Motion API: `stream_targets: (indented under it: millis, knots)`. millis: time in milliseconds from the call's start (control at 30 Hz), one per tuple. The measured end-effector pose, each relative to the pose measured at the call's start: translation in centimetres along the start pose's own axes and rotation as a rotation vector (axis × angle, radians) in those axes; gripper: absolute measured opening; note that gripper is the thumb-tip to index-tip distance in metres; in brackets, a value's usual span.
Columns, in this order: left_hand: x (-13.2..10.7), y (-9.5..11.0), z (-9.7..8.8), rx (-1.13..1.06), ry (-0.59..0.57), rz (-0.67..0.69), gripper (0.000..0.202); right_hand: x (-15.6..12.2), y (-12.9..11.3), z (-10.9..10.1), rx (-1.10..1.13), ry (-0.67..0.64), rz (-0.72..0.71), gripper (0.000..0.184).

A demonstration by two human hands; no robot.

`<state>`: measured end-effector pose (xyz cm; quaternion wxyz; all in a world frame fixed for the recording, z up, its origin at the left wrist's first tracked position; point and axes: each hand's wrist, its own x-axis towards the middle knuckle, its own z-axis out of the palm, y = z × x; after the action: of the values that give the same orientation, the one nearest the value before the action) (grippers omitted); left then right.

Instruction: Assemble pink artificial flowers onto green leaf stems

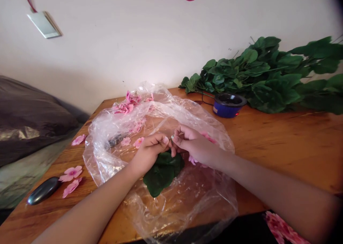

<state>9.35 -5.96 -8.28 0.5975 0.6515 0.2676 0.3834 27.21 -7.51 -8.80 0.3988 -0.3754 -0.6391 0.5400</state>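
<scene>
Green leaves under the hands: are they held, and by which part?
Seemingly yes: the left hand pinches the green leaves at their upper end, the exact spot hidden. The right hand pinches a tiny pale piece.

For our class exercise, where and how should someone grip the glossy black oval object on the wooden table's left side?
Likely across the narrow middle of the glossy black oval object, from above, thumb and fingers on its long sides: it lies flat, and pink open-petalled flowers sit by its right end.

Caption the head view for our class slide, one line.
Left hand and right hand close together by dark green leaves, among pink blossoms and clear plastic on a wooden table.
</scene>
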Motion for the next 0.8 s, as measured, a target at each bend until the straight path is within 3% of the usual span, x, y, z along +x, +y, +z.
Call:
stream_targets:
  millis: [133,300,800]
  knots:
    - [0.0,-0.5,-0.3,-0.078,-0.015,-0.010,0.028,-0.2,-0.6,0.3,-0.051,-0.016,0.014,0.016]
    - [0.1,-0.8,-0.6,-0.007,0.010,-0.031,0.031,0.0,-0.6,0.4,0.071,-0.008,-0.030,0.015]
    - [0.0,0.1,0.0,-0.037,-0.016,-0.026,0.028,0.3,0.4,0.2,0.120,-0.023,-0.017,0.014]
